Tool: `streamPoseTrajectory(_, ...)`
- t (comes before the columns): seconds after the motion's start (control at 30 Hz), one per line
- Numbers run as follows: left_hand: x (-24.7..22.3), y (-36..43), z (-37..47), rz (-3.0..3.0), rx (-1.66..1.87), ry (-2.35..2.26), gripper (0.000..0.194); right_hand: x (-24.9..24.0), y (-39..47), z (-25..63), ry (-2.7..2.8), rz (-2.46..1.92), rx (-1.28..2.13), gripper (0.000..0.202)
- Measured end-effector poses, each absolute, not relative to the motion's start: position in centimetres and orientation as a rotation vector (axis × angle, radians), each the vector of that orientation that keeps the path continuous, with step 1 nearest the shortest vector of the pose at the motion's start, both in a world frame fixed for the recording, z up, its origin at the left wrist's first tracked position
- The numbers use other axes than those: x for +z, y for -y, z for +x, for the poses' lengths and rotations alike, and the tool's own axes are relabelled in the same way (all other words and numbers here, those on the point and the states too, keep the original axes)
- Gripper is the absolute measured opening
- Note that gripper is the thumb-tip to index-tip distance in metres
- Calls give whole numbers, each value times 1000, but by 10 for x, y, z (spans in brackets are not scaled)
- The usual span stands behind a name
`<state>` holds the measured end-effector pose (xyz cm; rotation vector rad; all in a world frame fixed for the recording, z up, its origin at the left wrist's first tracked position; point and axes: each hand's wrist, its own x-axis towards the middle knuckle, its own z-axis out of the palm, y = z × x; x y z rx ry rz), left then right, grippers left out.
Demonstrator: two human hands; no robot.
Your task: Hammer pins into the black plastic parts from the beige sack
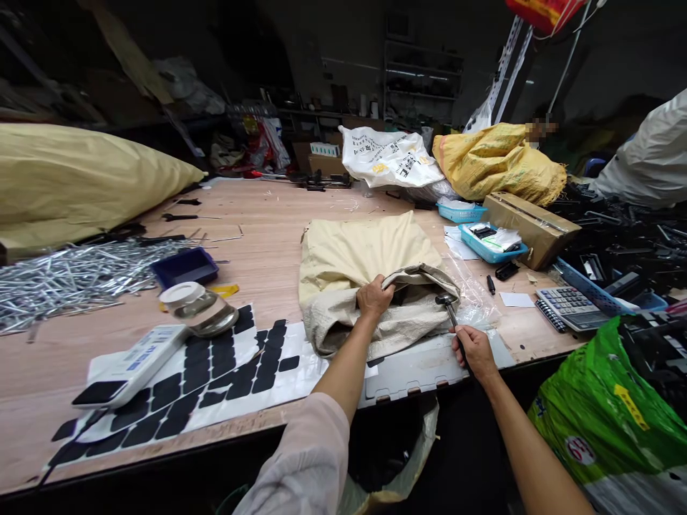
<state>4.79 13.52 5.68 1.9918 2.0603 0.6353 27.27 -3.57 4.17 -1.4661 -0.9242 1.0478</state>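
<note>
A beige woven sack (370, 250) lies on the workbench in front of me, its mouth facing the front right. My left hand (374, 297) is closed on the sack's folded rim and lifts it, so a dark opening shows. In my right hand (475, 350) is a dark-handled, hammer-like tool (446, 302), gripped by the handle. Its short crosswise head sits at the right edge of the sack's mouth; whether it touches the cloth I cannot tell. What lies inside the sack is hidden. Clear plastic film (472, 293) lies just right of the sack.
Left on the wooden bench are metal rods (96, 275), a dark blue tray (185, 269), a jar (198, 307) and black pads (215, 357) on white sheets. At right stand blue baskets (491, 243), a cardboard box (531, 225), a calculator (572, 307) and a green bag (595, 400). A person sits beyond.
</note>
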Motion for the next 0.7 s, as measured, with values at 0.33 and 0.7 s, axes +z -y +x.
streamPoseTrajectory(0.33, 54, -133, 51, 2008, 628, -2054, 31, 38, 35, 276, 920, -1492, 1054, 52)
streamPoseTrajectory(0.7, 49, -135, 50, 2048, 574, -2063, 33, 37, 34, 274, 920, -1495, 1058, 50)
